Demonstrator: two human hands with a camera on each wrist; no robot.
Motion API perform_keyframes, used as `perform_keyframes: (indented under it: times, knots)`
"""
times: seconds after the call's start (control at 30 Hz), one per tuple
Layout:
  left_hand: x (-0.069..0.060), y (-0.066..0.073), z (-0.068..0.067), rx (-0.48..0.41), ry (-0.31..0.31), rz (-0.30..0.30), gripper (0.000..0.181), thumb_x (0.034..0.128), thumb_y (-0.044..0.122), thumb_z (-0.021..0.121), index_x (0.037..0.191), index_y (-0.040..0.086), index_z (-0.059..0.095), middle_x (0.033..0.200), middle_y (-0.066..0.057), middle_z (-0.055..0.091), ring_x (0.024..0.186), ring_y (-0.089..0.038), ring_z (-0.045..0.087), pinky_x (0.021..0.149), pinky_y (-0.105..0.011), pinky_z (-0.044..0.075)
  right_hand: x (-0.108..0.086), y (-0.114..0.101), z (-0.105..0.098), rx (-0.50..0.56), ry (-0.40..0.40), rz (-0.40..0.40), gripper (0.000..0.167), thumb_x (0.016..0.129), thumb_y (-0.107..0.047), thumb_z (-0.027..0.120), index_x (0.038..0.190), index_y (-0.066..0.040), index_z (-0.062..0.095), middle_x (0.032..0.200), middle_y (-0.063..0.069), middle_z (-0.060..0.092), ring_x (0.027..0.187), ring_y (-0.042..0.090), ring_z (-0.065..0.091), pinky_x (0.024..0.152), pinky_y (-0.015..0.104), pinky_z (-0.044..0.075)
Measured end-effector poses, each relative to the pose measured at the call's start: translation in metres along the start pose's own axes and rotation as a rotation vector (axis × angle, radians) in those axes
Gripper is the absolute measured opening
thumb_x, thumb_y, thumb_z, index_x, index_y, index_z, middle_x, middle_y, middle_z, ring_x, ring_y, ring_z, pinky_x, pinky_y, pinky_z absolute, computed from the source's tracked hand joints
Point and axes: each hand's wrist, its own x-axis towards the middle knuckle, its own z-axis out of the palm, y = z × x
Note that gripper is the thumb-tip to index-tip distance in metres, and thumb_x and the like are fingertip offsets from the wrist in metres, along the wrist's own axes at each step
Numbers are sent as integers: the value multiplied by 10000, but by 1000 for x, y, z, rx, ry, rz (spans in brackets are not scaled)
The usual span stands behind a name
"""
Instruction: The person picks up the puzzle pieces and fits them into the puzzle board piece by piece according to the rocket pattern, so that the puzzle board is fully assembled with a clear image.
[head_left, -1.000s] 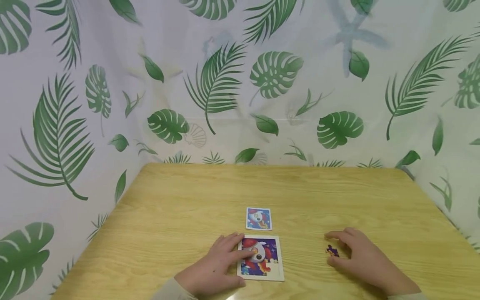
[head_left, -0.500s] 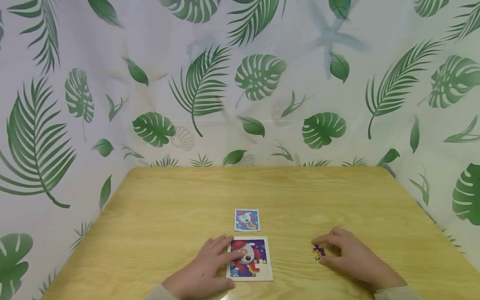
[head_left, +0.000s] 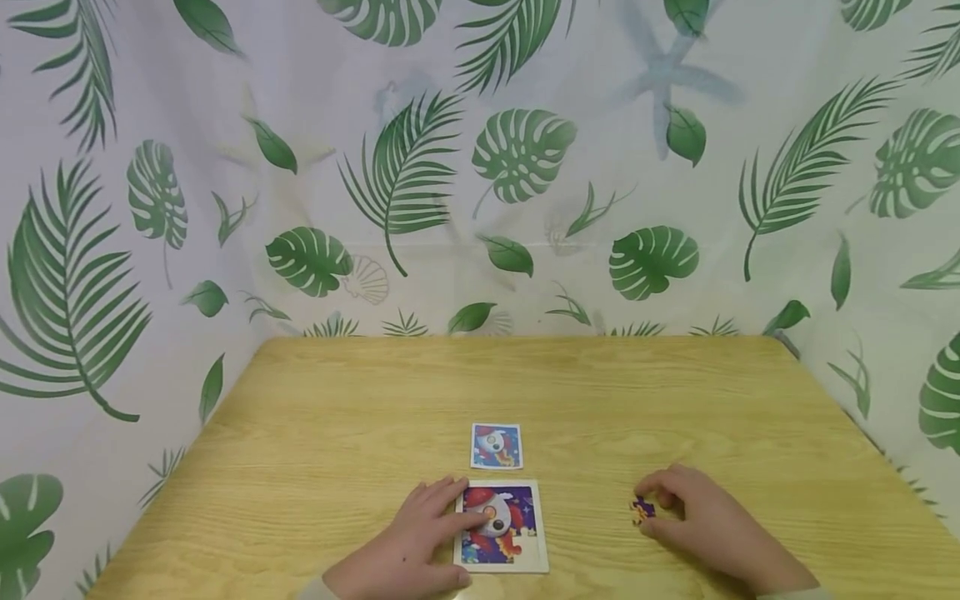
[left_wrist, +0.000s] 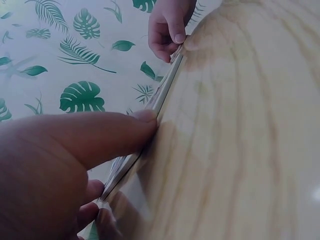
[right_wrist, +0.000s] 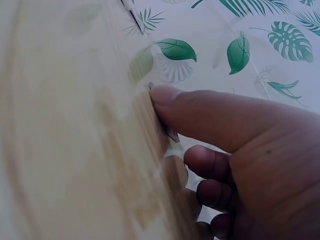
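A square jigsaw puzzle [head_left: 510, 568] in a white-edged tray lies on the table, its rocket picture bare at the lower right. My left hand [head_left: 420, 537] rests over its left side, index finger extended onto the picture. In the left wrist view, the left thumb [left_wrist: 110, 132] touches the tray's near edge. To the right, my right hand [head_left: 697, 518] pinches a small purple and orange puzzle piece [head_left: 642, 510] between thumb and index finger, at the tabletop. In the right wrist view, the right thumb [right_wrist: 200, 112] hides most of that piece [right_wrist: 172, 134].
Just behind the tray lies a small picture card [head_left: 497, 447] with the same rocket. The wooden table [head_left: 360, 400] meets a leaf-print curtain [head_left: 450, 275] at its back and sides.
The right thumb and index finger have closed in on the puzzle piece, which has turned in place. The left hand keeps its position on the puzzle. The head view has shifted slightly.
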Motion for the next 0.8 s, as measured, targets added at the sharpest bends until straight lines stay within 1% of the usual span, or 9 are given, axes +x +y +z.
perform_keyframes:
  times: [0.23, 0.3, 0.4, 0.5, 0.57, 0.7, 0.8]
  knots:
    - [-2, 3, -3, 7, -4, 1, 663, 936, 539, 641, 1543, 420, 402, 1684, -20, 145, 1537, -309, 93, 1192, -613, 103, 3, -10, 1, 34, -6, 84, 347, 849, -397, 813, 1096, -180, 703, 896, -65, 536, 849, 117, 497, 792, 324, 457]
    - [-2, 4, -4, -2, -7, -5, 661, 935, 545, 642, 1540, 437, 397, 1684, -14, 142, 1539, -300, 83, 1193, -610, 101, 4, -13, 2, 50, -10, 87, 358, 852, -401, 810, 1104, -172, 700, 905, -62, 546, 858, 120, 503, 808, 331, 461]
    - [-1, 3, -3, 5, -1, 2, 663, 941, 541, 635, 1546, 429, 389, 1687, -22, 131, 1541, -311, 75, 1197, -604, 82, 4, -18, 6, 90, -10, 81, 375, 853, -407, 809, 1115, -165, 692, 919, -62, 560, 872, 123, 516, 835, 343, 473]
    - [-1, 3, -1, 4, 7, -6, 660, 939, 530, 638, 1543, 431, 393, 1688, -18, 126, 1540, -327, 68, 1191, -615, 86, 4, -24, 13, 134, -11, 70, 394, 860, -423, 799, 1129, -160, 681, 924, -60, 568, 881, 130, 526, 831, 334, 479]
    - [-1, 3, 0, -7, 7, -14, 658, 932, 527, 646, 1537, 443, 399, 1686, -12, 133, 1537, -337, 72, 1183, -632, 101, 4, -29, 19, 165, -19, 83, 399, 856, -429, 801, 1129, -168, 674, 919, -58, 569, 878, 138, 529, 814, 311, 470]
    - [-3, 3, 2, -13, -1, -11, 658, 933, 527, 642, 1539, 433, 402, 1685, -23, 138, 1535, -348, 76, 1186, -628, 84, 6, -46, 34, 214, -32, 88, 387, 843, -406, 816, 1113, -172, 669, 909, -44, 568, 864, 160, 531, 775, 291, 450]
    - [-4, 3, 2, -5, 9, -9, 665, 934, 529, 640, 1544, 423, 397, 1687, -26, 132, 1539, -329, 73, 1196, -606, 63, 10, -60, 44, 226, -35, 87, 376, 831, -404, 826, 1102, -197, 667, 912, -51, 573, 853, 159, 534, 758, 286, 452]
